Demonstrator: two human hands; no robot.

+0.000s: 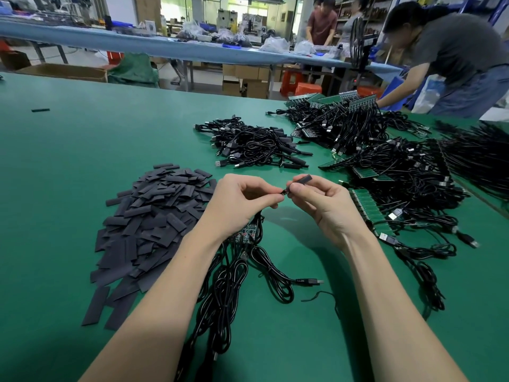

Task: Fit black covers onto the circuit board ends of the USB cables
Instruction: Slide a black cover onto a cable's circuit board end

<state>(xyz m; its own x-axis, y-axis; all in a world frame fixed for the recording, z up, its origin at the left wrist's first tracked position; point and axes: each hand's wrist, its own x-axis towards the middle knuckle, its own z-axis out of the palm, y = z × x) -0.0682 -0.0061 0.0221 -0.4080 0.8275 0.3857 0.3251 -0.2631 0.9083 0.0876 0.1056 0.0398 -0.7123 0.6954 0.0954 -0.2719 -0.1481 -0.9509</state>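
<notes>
My right hand [327, 205] pinches a flat black cover [304, 178] that sticks up past my fingertips. My left hand [239, 201] pinches a small circuit board end [285, 191] of a USB cable right at the cover's lower opening. Several more cables with green boards [246, 234] hang below my left palm and trail toward me. A heap of loose black covers [154, 216] lies on the green table [82, 150] to the left of my hands.
A pile of covered cables [253, 146] lies beyond my hands. Uncovered cables with rows of green boards [399, 188] fill the right side. A person in grey [451, 56] leans over the far right corner. A lone cover [40, 110] lies far left.
</notes>
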